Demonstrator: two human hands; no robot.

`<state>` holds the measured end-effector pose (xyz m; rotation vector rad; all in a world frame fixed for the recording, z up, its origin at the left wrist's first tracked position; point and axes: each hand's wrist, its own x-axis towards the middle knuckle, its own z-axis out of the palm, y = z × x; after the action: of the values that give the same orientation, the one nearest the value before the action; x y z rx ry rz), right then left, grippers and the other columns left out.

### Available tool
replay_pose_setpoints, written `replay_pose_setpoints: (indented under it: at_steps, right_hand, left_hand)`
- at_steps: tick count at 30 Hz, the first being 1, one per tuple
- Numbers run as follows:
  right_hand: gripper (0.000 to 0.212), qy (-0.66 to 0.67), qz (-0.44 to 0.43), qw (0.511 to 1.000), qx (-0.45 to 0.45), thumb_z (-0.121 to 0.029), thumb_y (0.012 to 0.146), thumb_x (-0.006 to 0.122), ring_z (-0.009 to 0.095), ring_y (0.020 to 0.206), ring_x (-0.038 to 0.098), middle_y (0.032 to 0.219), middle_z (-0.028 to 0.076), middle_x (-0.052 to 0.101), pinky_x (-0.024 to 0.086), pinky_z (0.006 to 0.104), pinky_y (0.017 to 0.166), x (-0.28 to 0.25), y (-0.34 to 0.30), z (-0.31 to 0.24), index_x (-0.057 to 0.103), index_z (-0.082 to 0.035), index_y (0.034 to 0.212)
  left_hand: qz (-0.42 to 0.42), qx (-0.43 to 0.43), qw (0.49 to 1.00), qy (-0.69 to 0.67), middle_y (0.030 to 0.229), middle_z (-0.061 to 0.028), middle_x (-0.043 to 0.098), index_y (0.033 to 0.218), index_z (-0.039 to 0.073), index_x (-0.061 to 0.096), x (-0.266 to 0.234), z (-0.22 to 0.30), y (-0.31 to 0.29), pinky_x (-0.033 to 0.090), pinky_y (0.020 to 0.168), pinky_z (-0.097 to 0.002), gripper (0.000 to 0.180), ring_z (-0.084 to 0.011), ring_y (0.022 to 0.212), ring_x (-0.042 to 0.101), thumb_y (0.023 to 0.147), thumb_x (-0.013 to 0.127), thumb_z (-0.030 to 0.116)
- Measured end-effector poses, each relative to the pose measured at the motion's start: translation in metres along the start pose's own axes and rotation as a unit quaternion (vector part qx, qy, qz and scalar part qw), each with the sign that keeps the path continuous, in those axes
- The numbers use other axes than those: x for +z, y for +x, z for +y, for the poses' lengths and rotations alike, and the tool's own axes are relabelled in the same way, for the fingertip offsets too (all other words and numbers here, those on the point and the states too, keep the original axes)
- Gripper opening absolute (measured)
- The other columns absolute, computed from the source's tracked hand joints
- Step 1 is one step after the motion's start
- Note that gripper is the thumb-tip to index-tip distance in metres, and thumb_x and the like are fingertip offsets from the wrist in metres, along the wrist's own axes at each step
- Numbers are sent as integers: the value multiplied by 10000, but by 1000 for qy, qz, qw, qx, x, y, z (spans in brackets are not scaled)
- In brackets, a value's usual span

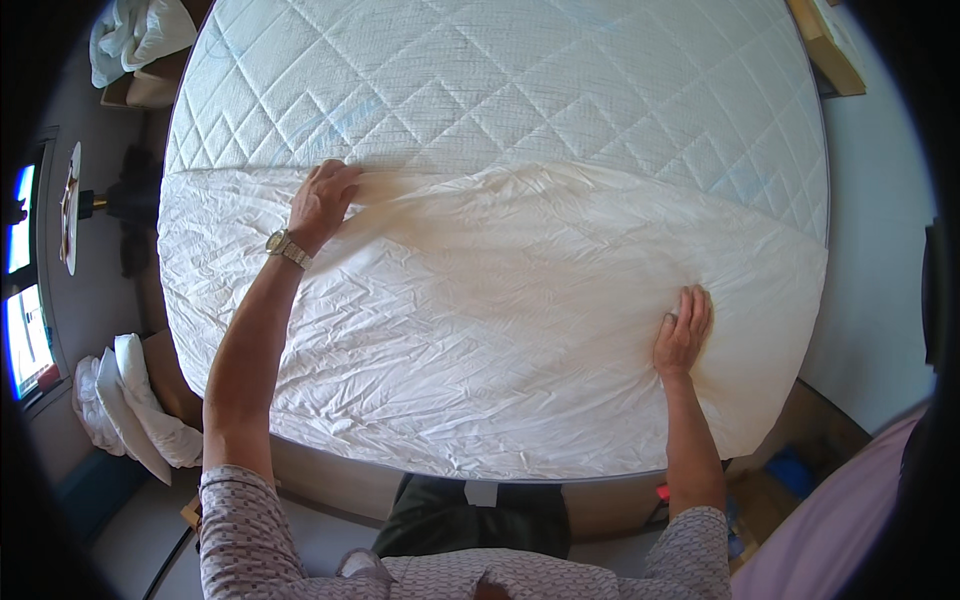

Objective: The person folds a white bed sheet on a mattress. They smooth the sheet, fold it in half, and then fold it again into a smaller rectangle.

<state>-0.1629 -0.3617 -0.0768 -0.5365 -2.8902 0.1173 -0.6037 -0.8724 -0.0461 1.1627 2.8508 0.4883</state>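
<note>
A wrinkled white bed sheet (pixel 480 320) lies over the near half of a quilted white mattress (pixel 500 80). The sheet's far edge runs across the bed, leaving the diamond-stitched top bare beyond it. At that edge on the left, my left hand (pixel 325 205), with a metal-banded watch (pixel 288 247) on its wrist, has its fingers curled round the cloth. A soft fold stretches rightward from there. My right hand (pixel 683 335) rests on the sheet at the right, nearer to me, fingers stretched out and pointing away from me.
Pillows or folded bedding (pixel 135 405) are stacked left of the bed, with more white bedding (pixel 140 35) at the far left. A wooden piece (pixel 828 45) stands by the far right corner. Pink cloth (pixel 840 510) hangs at the lower right. My legs are at the bed's near edge.
</note>
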Motion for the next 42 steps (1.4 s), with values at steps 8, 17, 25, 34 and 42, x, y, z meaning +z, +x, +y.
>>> replay_pose_setpoints:
  at_steps: [8,17,25,34,42]
  right_hand:
    - [592,-32,-19,999,4,-155,972,591,425,1529,368,1619,197,437,269,572,1275,-3,0,-2,487,-43,1543]
    - [585,-27,-24,999,11,-151,979,589,431,1530,365,1612,205,436,276,574,1269,-6,-1,-2,488,-28,1542]
    - [585,-8,-26,1000,11,-168,987,591,437,1525,367,1610,207,435,270,578,1273,-7,-3,0,487,-29,1545]
    - [554,-19,11,1000,-11,-165,1001,590,441,1508,385,1590,205,463,290,565,1270,-10,-5,6,510,-20,1529]
    - [442,365,39,930,24,-66,1009,631,439,1465,484,1528,238,555,347,558,1247,-7,37,-193,582,22,1439]
  left_hand:
    - [68,-22,997,-5,957,-133,701,996,62,736,5,-38,17,568,827,-470,119,-361,932,686,987,622,94]
    - [-121,-107,987,7,1048,-179,710,1037,59,724,-5,-61,42,544,896,-526,230,-403,1010,698,1020,623,265]
    - [-124,-49,985,108,997,-178,679,997,74,653,-28,-60,51,558,797,-514,100,-401,919,696,1029,604,154]
    - [204,-43,978,26,1293,-174,669,1327,64,637,10,66,38,544,956,-482,396,-390,1164,642,948,747,96]
    - [-144,200,964,-105,1679,-238,382,1583,50,470,95,305,-18,187,1321,-614,595,-404,1598,299,1068,562,332]
